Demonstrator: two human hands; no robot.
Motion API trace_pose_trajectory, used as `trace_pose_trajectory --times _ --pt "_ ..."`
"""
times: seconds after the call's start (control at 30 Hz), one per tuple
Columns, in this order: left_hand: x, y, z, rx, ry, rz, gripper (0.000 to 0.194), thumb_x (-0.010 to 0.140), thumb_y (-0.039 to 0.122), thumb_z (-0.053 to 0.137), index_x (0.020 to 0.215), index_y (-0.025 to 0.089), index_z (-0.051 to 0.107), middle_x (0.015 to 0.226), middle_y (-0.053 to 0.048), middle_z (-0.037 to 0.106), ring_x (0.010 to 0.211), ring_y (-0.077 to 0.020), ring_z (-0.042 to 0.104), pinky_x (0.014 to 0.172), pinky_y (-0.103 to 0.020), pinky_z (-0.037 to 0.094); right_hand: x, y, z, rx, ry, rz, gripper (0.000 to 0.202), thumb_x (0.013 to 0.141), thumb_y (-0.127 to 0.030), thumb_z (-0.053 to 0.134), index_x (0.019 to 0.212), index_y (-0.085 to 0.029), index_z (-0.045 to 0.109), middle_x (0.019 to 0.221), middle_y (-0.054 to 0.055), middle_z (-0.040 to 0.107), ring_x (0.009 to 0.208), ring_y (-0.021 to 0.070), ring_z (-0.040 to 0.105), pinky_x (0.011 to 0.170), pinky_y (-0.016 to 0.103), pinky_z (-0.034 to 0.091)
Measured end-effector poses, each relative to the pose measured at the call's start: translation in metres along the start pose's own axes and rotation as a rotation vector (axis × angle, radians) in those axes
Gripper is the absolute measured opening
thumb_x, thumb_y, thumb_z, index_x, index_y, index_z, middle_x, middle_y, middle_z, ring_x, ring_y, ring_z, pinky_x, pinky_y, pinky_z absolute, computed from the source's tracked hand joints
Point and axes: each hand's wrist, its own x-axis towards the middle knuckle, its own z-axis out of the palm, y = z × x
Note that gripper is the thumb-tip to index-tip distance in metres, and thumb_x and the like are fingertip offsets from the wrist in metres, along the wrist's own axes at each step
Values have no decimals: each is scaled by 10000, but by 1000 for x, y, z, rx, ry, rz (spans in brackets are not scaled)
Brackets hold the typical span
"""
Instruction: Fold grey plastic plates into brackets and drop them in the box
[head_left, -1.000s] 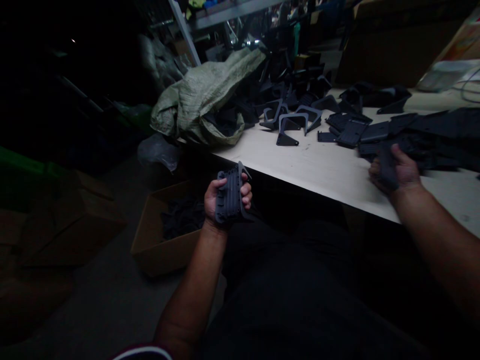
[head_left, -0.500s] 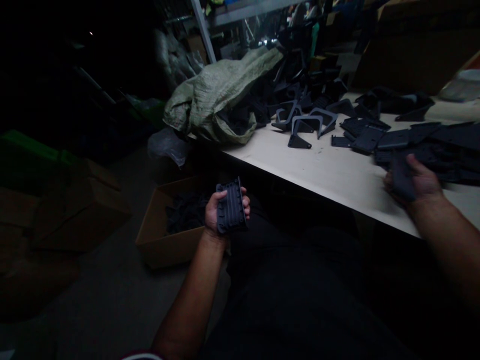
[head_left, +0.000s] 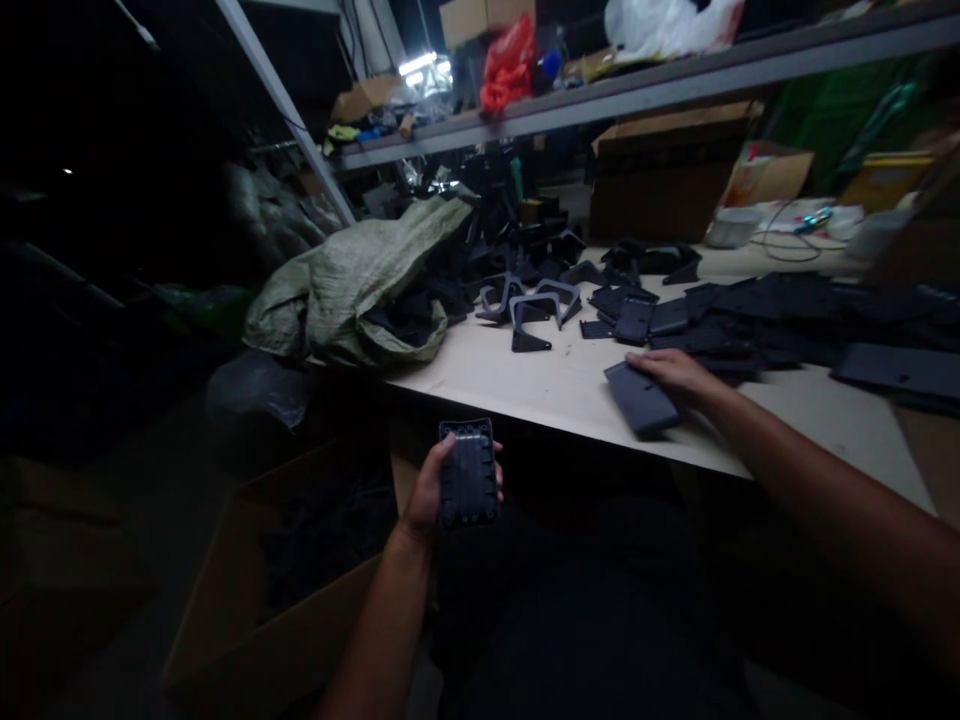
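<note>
My left hand (head_left: pixel 427 492) grips a dark ribbed plastic plate (head_left: pixel 469 475), held upright over my lap just below the table's front edge. My right hand (head_left: pixel 670 370) lies on a flat dark plastic plate (head_left: pixel 641 397) on the pale table (head_left: pixel 540 385), fingers curled over its far end. Behind that hand spreads a heap of similar flat dark plates (head_left: pixel 757 315). Several dark angled brackets (head_left: pixel 534 305) stand further back on the table.
A green woven sack (head_left: pixel 352 280) spilling dark parts lies at the table's left end. An open cardboard box (head_left: pixel 277 600) with dark pieces sits on the floor at my left. Cardboard boxes (head_left: pixel 660 170) and a shelf (head_left: pixel 600 85) with bags stand behind.
The view has tilted up, showing the shelf. My right hand has dragged a flat plate out of the heap toward the table's front. The left hand has turned its plate flatter toward me.
</note>
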Motion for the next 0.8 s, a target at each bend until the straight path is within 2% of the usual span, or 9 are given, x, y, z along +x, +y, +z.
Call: trace_pose_trajectory --times 0.13,0.2,0.27,0.33,0.43,0.5,0.57,0.67,0.8 --pt "27 -5 12 -36 -165 -127 834 942 779 454 1251 42 695 889 -178 763 733 -279 769 667 -341 606 27 -10 21 -213 -104 -41 421 965 -493 672 994 -91 793 794 92 748 657 186 652 581 261 465" --pt "35 -8 11 -65 -216 -160 905 938 825 391 1260 35 693 882 -182 761 724 -280 772 656 -334 604 37 -14 28 -359 -91 -80 435 932 -517 691 1033 -107 793 930 126 776 821 247 698 703 301 506" --pt "40 -12 8 -102 -238 -165 963 934 853 328 1259 24 693 880 -188 756 727 -284 774 653 -331 603 39 -18 33 -510 -58 -114 502 909 -538 706 1164 -110 769 1117 182 764 1016 313 699 860 355 507" --pt "43 -15 3 -157 -236 -136 982 942 856 274 1246 24 699 874 -189 750 721 -286 771 642 -331 600 33 -21 38 -641 -36 -141 642 912 -576 685 1351 -108 686 1275 230 710 1168 363 657 979 412 475" --pt "47 -19 -1 -275 -180 -44 940 977 813 220 1223 52 715 864 -170 739 725 -279 756 655 -361 608 16 -23 47 -789 -55 -152 850 860 -661 701 1508 -130 562 1332 253 674 1209 415 633 1012 488 467" --pt "51 -20 0 -353 -126 6 925 990 793 207 1261 61 704 905 -179 745 793 -298 757 719 -417 624 4 -22 53 -860 -82 -143 848 838 -645 726 1511 -154 566 1309 251 683 1191 435 638 991 517 483" --pt "57 -20 4 -435 -83 24 930 986 798 224 1330 59 671 994 -208 757 917 -340 761 835 -500 620 -4 -20 55 -912 -105 -133 722 886 -555 699 1489 -171 597 1324 243 677 1218 438 625 997 527 486" --pt "70 -18 13 -576 -16 46 933 969 819 289 1392 60 628 1117 -228 760 1056 -361 744 1002 -582 557 -14 -19 50 -865 -119 -146 604 942 -466 649 1484 -200 615 1343 186 691 1214 393 647 1004 493 509" --pt "90 -15 21 -664 103 119 875 953 820 386 1341 84 657 1220 -212 751 1134 -334 726 1089 -585 510 -44 -35 43 -409 -114 -169 600 932 -551 685 1462 -275 638 1260 96 752 979 306 752 832 420 608"
